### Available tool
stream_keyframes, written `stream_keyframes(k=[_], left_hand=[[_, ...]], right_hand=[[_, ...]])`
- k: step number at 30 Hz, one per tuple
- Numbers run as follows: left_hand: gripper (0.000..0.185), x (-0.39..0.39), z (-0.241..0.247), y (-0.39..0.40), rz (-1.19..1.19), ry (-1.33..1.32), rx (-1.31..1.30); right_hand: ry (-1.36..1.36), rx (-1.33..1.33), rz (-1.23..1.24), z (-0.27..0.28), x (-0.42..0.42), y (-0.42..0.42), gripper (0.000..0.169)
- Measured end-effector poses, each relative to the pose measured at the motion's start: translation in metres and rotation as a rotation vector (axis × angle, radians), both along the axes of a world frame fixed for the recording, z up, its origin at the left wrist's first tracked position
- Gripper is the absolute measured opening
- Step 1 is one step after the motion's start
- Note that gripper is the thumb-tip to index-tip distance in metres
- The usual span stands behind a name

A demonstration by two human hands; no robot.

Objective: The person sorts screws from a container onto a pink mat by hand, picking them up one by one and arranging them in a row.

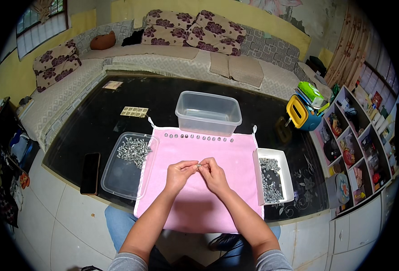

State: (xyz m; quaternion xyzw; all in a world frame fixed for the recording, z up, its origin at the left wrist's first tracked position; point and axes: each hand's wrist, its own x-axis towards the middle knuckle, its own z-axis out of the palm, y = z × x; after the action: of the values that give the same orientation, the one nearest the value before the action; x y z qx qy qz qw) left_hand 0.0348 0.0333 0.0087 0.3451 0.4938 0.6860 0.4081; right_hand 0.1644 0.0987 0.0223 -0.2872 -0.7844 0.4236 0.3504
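Over the middle of a pink cloth (206, 203), my left hand (181, 172) and my right hand (214, 172) meet at the fingertips. Between them they pinch one small metal fastener (198, 165), which looks like a bolt; whether a nut is on it cannot be told. A row of several small metal fasteners (192, 136) stands along the cloth's far edge. Many loose bolts (133, 150) lie in a clear plastic lid (118, 189) at the left. To the right, a white open box (285, 172) holds many small metal nuts (270, 189).
A clear plastic tub (208, 123) stands at the cloth's far edge on the black table (152, 88). A phone (90, 172) lies beside the lid. A blue and yellow container (302, 115) sits at the back right, near a compartmented shelf (352, 142).
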Motion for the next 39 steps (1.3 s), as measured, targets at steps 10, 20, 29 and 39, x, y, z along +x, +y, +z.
stream_keyframes(k=[10, 20, 29, 39], left_hand=[[0.018, 0.002, 0.004, -0.001, -0.023, 0.002, 0.03], [0.017, 0.003, 0.008, -0.002, -0.033, 0.009, 0.002], [0.017, 0.002, 0.003, 0.0, -0.049, -0.021, -0.01], [0.017, 0.003, 0.008, -0.001, -0.06, -0.056, 0.0]], right_hand=[[0.003, -0.144, 0.035, -0.005, 0.001, 0.006, 0.017], [-0.165, -0.128, -0.025, 0.009, 0.0, 0.005, 0.029], [-0.208, -0.121, 0.019, 0.007, 0.003, 0.006, 0.036], [-0.024, -0.184, -0.017, -0.004, -0.001, 0.004, 0.037]])
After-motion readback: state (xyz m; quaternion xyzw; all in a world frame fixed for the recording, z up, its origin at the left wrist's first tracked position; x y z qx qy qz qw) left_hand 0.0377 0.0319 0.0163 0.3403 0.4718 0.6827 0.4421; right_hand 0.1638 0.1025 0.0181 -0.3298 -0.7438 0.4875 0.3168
